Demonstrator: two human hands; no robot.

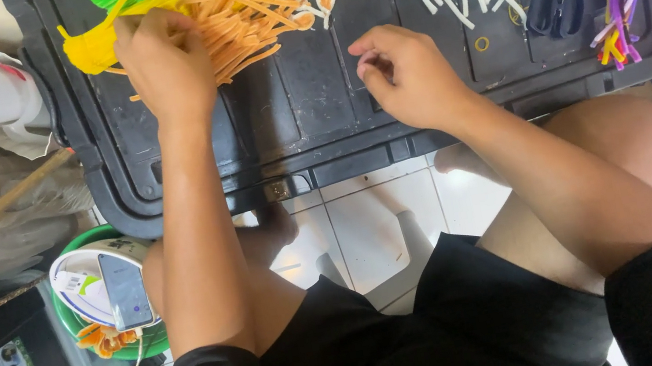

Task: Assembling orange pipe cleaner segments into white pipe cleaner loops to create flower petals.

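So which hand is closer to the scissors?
Right. The right hand is on the bare black lid, left of the scissors. The left hand is farther left, in the orange strips.

Black bin lid [314,114] under pipe cleaners [245,27], scissors [554,4]

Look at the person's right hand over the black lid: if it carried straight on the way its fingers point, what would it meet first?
The right hand points up-left, so probably the orange strips, crossing bare black lid first; height above the lid is unclear.
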